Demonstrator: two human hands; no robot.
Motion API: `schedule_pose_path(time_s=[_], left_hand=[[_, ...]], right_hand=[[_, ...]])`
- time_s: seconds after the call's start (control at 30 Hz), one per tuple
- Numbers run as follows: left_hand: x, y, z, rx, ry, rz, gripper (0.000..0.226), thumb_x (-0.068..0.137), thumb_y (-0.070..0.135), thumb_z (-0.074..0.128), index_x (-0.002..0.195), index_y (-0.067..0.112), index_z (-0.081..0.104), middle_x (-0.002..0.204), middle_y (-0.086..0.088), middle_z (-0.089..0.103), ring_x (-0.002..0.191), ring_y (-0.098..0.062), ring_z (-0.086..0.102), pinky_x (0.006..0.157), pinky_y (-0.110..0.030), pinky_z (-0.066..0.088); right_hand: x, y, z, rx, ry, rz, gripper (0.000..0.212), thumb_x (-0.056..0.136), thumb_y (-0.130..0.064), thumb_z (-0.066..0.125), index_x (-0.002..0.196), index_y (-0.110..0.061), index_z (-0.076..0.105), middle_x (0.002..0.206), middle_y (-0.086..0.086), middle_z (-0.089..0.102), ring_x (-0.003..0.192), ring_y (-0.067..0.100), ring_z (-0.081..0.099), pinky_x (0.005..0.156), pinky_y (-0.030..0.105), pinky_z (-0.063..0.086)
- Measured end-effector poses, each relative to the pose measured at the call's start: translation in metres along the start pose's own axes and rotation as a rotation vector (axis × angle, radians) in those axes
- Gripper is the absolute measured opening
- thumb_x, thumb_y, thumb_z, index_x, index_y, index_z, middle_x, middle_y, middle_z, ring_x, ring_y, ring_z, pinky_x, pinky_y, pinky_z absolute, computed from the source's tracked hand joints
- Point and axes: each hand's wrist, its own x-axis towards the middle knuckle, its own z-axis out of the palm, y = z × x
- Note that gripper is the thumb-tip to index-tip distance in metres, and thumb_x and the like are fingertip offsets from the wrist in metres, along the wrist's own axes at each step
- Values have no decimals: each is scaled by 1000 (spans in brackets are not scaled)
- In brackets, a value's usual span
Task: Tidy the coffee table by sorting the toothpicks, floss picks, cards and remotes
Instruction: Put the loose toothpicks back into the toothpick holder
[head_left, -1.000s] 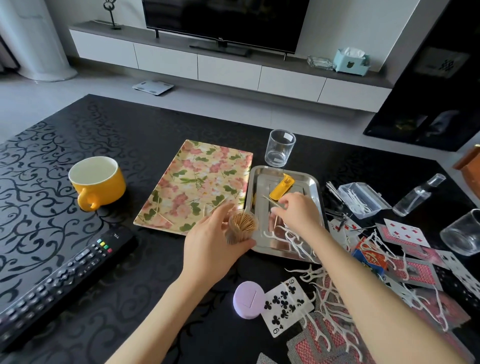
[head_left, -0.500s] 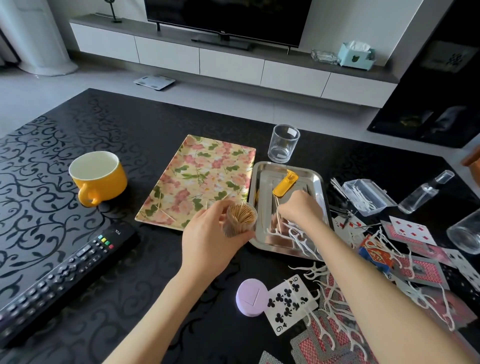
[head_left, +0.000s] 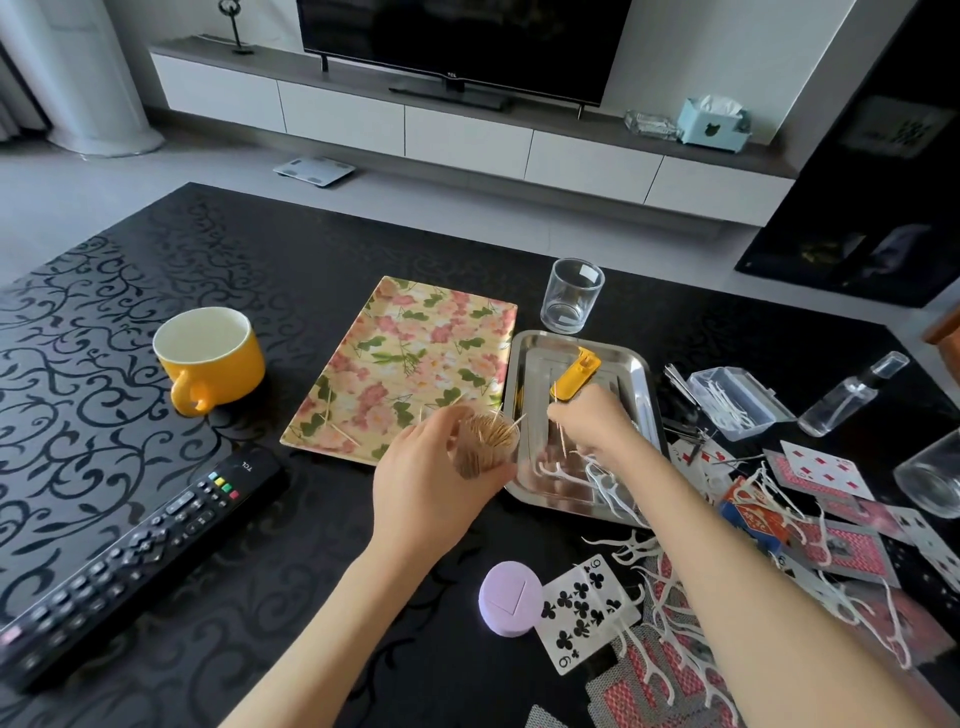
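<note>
Holding tub of toothpicks (head_left: 485, 449): left hand (head_left: 431, 488), fingers curled round it, at near edge btwn flowered tray (head_left: 410, 364) & steel tray (head_left: 522, 364). Right hand (head_left: 592, 426): over steel tray, fingers bent down, pinching a thin toothpick (head_left: 562, 444). Steel tray contents: floss picks (head_left: 597, 483) at near end, yellow clip (head_left: 574, 379) at far end. Desk (head_left: 260, 291), right side: more floss picks & cards (head_left: 841, 551), mixed. Left side: remote (head_left: 140, 551), yellow mug (head_left: 208, 353). Near edge: purple lid (head_left: 509, 605), touching a nine of clubs (head_left: 584, 610).
</note>
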Motion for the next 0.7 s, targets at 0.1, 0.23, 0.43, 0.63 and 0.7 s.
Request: schedule_pose_path(time_s=[0.1, 0.23, 0.43, 0.63, 0.7], left_hand=[[-1, 3, -2, -151, -59, -56, 61, 64, 49, 79, 117, 34, 54, 94, 23, 59, 90, -2, 58, 78, -26, 52], [-2, 4, -2, -179, -75, -64, 54, 61, 48, 81, 108, 35, 56, 90, 24, 60, 86, 0, 59, 75, -25, 52], [-2, 6, -3, -128, -38, -51, 51, 59, 48, 81, 102, 35, 57, 87, 23, 62, 82, 3, 59, 71, -22, 51], [-2, 1, -4, 19, -18, 14, 54, 58, 51, 80, 105, 32, 59, 93, 16, 66, 86, -4, 58, 71, -26, 49], [-3, -1, -6, 46, -19, 5, 54, 59, 53, 78, 106, 34, 58, 93, 16, 65, 86, -4, 58, 71, -25, 48]], right_hand=[[-34, -12, -8, 566, 102, -142, 40, 88, -8, 50, 54, -16, 32, 49, -4, 27, 47, 14, 25, 46, 24, 23], [-85, -23, -7, 904, 197, -440, 23, 93, -15, 55, 70, -16, 54, 50, -14, 40, 48, 3, 31, 46, 13, 29], [-95, -10, 24, 578, 139, -586, 7, 86, -21, 61, 83, -15, 63, 74, -7, 51, 69, 1, 46, 66, 12, 41], [-97, -4, 15, 577, 48, -562, 15, 75, -18, 56, 86, -15, 67, 95, -5, 55, 90, 5, 51, 86, 17, 39], [-97, -8, 14, 613, 2, -607, 28, 81, -18, 54, 107, -19, 64, 112, -10, 60, 108, 5, 54, 98, 26, 41]])
